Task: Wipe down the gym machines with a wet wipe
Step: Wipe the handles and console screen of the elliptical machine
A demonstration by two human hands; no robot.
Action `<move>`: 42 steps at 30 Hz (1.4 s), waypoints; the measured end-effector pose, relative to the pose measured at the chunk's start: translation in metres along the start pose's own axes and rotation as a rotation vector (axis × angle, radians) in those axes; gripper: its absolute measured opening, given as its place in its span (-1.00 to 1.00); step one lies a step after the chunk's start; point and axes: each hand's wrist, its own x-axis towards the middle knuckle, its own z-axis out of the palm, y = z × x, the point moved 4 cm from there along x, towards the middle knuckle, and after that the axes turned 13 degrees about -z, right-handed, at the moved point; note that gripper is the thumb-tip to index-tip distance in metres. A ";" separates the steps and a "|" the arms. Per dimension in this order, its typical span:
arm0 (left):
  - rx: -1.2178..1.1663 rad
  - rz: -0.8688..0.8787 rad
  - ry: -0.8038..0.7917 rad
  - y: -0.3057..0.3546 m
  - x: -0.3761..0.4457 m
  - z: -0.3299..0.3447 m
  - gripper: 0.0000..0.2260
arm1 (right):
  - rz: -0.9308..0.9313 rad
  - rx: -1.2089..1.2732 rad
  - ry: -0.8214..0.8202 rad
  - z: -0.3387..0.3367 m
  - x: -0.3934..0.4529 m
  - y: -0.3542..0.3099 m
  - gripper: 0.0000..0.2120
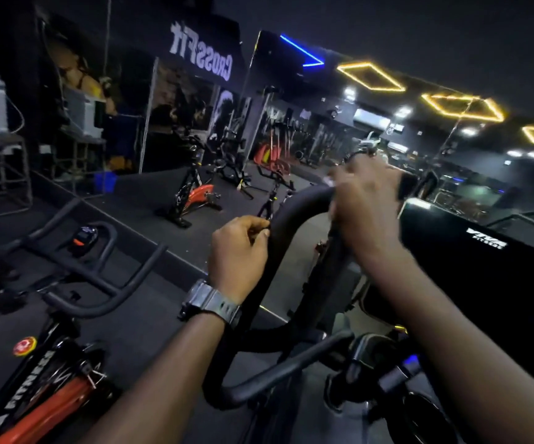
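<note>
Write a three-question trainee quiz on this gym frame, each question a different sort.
1. True or false: the left hand wears a grey wristwatch.
2. Which hand is on top of the curved black padded handlebar? A left, B right.
3. Fill in: the mirrored white lettering on the wall reads ____.

Key: 1 true; 2 B; 3 CrossFit.
</note>
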 end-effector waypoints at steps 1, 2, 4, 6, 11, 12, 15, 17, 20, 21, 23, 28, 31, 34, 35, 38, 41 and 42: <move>-0.024 -0.015 0.007 -0.003 0.000 0.000 -0.89 | -0.146 0.021 -0.023 0.010 0.000 -0.032 -0.84; -0.031 -0.033 0.013 -0.004 0.000 0.000 -0.88 | -0.297 0.045 -0.071 0.024 -0.003 -0.063 -0.85; -0.019 -0.065 0.009 -0.008 -0.001 -0.004 -0.89 | -0.503 0.059 -0.128 0.034 -0.005 -0.085 -0.85; -0.070 -0.078 -0.023 -0.012 -0.003 -0.008 -0.88 | -0.391 0.015 -0.146 0.019 0.009 -0.047 -0.82; -0.095 -0.048 -0.094 -0.016 -0.005 -0.005 -0.83 | -0.135 0.029 0.071 0.015 -0.001 -0.022 -0.80; -0.098 -0.043 -0.092 -0.016 -0.004 -0.004 -0.82 | -0.257 0.100 0.072 0.027 -0.018 -0.050 -0.80; -0.093 -0.026 -0.108 -0.018 -0.004 -0.006 -0.76 | -0.495 0.164 0.081 0.036 -0.056 -0.077 -0.77; -0.074 -0.027 -0.132 -0.018 -0.007 -0.008 -0.73 | -0.370 0.089 0.190 0.023 -0.044 -0.039 -0.74; -0.044 -0.020 -0.147 -0.012 -0.009 -0.009 -0.73 | -0.057 0.115 0.340 0.016 -0.042 -0.011 -0.71; -0.032 -0.020 -0.139 -0.011 -0.008 -0.009 -0.74 | -0.050 0.173 0.327 0.025 -0.050 -0.027 -0.73; 0.003 -0.001 -0.135 -0.007 -0.009 -0.009 -0.73 | -0.154 0.261 0.262 0.044 -0.072 -0.072 -0.74; 0.076 0.068 -0.153 0.000 -0.011 -0.010 -0.70 | 0.028 0.246 0.368 0.020 -0.046 -0.024 -0.78; 0.061 0.119 -0.137 0.013 -0.007 -0.004 -0.66 | 0.123 0.220 0.356 0.020 -0.045 -0.038 -0.76; 0.014 0.099 -0.152 0.023 -0.002 0.000 -0.56 | -0.044 0.275 0.225 0.040 -0.071 -0.090 -0.88; -0.015 0.074 -0.172 0.024 -0.001 0.001 -0.53 | -0.080 0.274 0.200 0.042 -0.070 -0.084 -0.87; -0.115 -0.011 -0.244 0.018 0.001 0.001 -0.52 | 0.012 0.235 0.318 0.028 -0.049 -0.034 -0.87; -0.216 -0.078 -0.251 0.013 0.001 0.000 -0.58 | 0.061 0.220 0.358 0.031 -0.051 -0.040 -0.86; -0.225 -0.087 -0.240 0.012 0.001 0.001 -0.59 | 0.017 0.250 0.321 0.036 -0.062 -0.059 -0.87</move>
